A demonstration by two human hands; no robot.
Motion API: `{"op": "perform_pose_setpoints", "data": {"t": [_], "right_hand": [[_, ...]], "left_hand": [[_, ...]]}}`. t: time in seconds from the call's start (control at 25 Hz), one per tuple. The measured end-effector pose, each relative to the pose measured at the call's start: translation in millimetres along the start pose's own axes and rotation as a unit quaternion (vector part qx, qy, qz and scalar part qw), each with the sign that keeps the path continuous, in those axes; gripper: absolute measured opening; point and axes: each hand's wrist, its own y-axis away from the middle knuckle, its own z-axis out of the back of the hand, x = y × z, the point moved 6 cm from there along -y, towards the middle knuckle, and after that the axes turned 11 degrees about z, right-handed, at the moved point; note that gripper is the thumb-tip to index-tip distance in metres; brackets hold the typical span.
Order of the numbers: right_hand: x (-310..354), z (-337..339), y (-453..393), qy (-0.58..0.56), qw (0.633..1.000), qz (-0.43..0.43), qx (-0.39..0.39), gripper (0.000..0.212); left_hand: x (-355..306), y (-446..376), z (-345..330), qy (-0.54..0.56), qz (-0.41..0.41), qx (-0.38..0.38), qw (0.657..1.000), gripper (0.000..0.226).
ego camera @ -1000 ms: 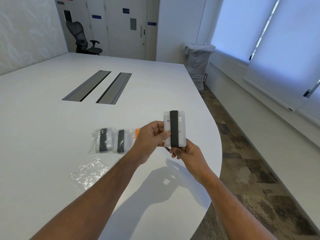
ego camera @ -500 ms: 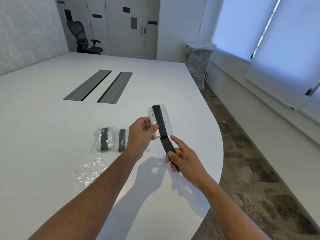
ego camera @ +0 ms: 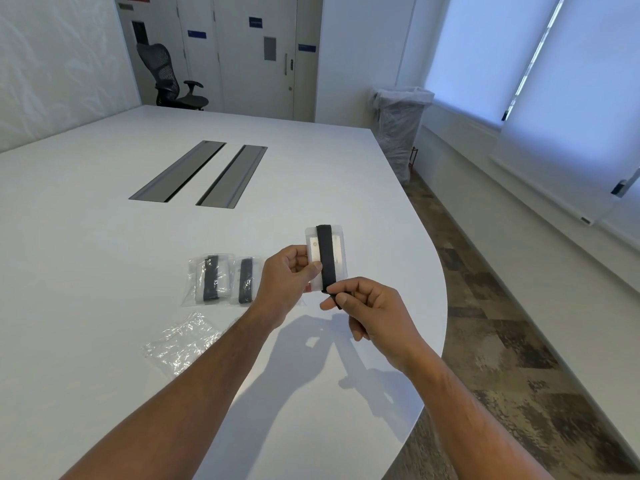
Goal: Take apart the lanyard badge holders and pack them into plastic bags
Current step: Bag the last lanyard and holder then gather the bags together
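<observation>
A clear badge holder (ego camera: 337, 258) is held upright above the white table (ego camera: 86, 271), with a black lanyard strap (ego camera: 326, 258) wound lengthwise around it. My left hand (ego camera: 287, 275) grips the holder's left edge, thumb on its front. My right hand (ego camera: 370, 310) pinches the strap's loose end just below the holder's bottom edge. Two packed plastic bags (ego camera: 209, 280) (ego camera: 246, 280), each with a holder and black strap inside, lie side by side on the table left of my left hand. An empty crumpled plastic bag (ego camera: 180, 342) lies nearer to me.
Two grey cable hatches (ego camera: 199, 173) are set into the tabletop farther away. The table's curved edge (ego camera: 443, 292) runs just right of my hands, with patterned floor beyond. A lined waste bin (ego camera: 398, 129) and an office chair (ego camera: 173, 81) stand by the far walls.
My right hand has brought the strap's loose end back up under the holder, after pulling it out downward half a second ago. The holder is upright again instead of tilted.
</observation>
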Motion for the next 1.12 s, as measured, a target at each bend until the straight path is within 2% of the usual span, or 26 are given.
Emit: {"op": "perform_pose_setpoints", "data": {"t": [0.2,0.36,0.52,0.8,1.0,1.12], "right_hand": [[9.5,-0.1,-2.4,-0.023,0.998,0.020,0.059,0.033],[4.1,11.1,-13.9,0.032,0.999,0.010,-0.017,0.024],[-1.7,17.7,-19.3,0.136,0.988,0.023,-0.068,0.018],[-2.3,11.7,-24.6,0.295,0.947,0.101,-0.076,0.006],[-10.9,-2.5,-28.2,0.368,0.914,0.165,-0.041,0.012],[-18.7,-13.3,-31.8,0.322,0.936,0.143,0.001,0.036]], "left_hand": [[3.3,7.9,-4.8,-0.010,0.001,0.052,0.999,0.017],[10.0,13.8,-6.4,-0.044,-0.006,0.078,0.996,0.020],[16.2,20.9,-7.7,-0.062,-0.004,0.098,0.993,0.021],[23.9,32.5,0.7,-0.078,-0.006,0.118,0.990,0.021],[32.1,40.0,14.4,-0.097,0.003,0.130,0.987,0.021],[38.5,44.2,28.5,-0.107,0.006,0.127,0.986,0.022]]}}
